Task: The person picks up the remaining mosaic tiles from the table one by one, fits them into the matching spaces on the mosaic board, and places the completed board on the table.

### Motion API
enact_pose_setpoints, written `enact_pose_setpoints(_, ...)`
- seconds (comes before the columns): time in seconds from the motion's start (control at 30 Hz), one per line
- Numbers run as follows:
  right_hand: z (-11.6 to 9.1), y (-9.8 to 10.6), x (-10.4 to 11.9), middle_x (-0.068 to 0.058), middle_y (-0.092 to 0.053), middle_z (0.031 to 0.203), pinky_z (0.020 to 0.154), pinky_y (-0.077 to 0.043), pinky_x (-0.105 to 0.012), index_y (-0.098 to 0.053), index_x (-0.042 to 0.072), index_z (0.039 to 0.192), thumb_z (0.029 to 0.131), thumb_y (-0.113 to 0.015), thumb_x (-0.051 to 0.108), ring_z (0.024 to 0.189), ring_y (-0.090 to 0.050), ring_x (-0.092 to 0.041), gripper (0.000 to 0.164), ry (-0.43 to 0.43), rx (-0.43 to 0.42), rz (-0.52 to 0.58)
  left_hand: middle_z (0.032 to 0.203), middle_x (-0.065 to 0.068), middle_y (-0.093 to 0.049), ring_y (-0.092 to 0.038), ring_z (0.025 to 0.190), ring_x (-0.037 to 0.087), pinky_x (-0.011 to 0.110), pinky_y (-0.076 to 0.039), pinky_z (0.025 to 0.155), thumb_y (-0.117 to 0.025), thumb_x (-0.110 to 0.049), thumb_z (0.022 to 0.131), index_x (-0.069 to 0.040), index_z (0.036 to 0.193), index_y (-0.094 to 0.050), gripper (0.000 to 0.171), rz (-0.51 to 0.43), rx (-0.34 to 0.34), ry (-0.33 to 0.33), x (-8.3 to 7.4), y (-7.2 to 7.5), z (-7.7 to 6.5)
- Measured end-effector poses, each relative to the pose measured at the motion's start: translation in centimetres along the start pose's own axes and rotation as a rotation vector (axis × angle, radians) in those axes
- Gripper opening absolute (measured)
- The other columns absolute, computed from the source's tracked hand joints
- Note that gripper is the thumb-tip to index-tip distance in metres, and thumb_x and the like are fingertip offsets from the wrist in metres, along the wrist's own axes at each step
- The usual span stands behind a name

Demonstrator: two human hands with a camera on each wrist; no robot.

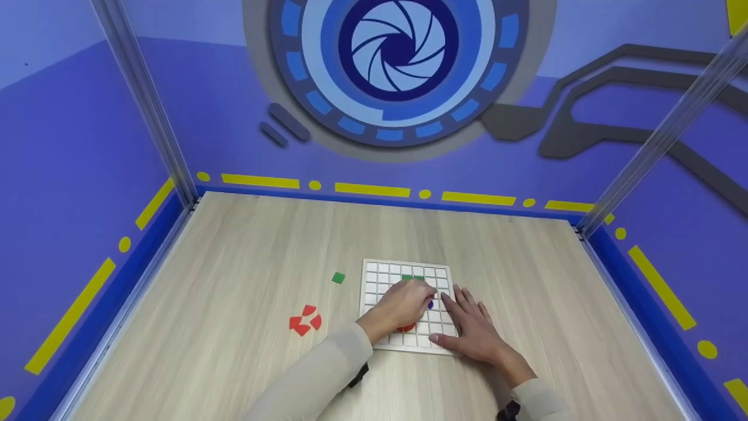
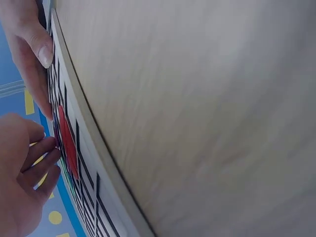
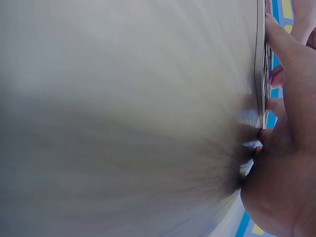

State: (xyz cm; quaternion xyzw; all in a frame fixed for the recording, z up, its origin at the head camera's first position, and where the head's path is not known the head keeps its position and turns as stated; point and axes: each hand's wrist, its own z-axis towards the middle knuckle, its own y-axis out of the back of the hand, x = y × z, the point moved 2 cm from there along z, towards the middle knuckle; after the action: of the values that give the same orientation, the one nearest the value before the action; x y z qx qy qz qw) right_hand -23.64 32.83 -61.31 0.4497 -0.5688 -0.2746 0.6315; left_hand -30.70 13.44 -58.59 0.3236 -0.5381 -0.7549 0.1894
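A white gridded board [image 1: 374, 282] in a pale frame lies on the table. My left hand [image 1: 403, 304] reaches over its middle, fingers bent and fingertips right at the grid beside a blue piece [image 1: 430, 305]. I cannot tell whether the fingertips pinch a small piece. Under that hand a red round shape [image 1: 405, 328] shows partly on the grid, and green pieces [image 1: 414, 278] sit just beyond the knuckles. My right hand [image 1: 476, 330] rests spread at the board's right edge, its thumb on the lower squares and its other fingers straight along the side.
Left of the board, several loose red pieces [image 1: 301, 330] lie grouped on the wooden table [image 1: 245, 257]. A single green square [image 1: 338, 278] lies nearer the board. Blue panel walls [image 1: 204, 111] with metal posts enclose the table at the back and sides.
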Motion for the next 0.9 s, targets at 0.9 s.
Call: enact_pose_setpoints(0.9, 0.0, -0.2, 0.0, -0.021, -0.016, 0.174, 0.123, -0.006, -0.070, -0.034, 0.011, 0.166, 0.089, -0.069, 0.071, 0.161, -0.008, -0.042, 0.104, 0.009, -0.032, -0.014, 0.087, 0.000, -0.063, -0.062, 0.087, 0.021, 0.036, -0.053, 0.078, -0.083, -0.029, 0.092, -0.014, 0.092, -0.073, 0.018, -0.128, -0.159, 0.385, -0.1, -1.0, 1.4)
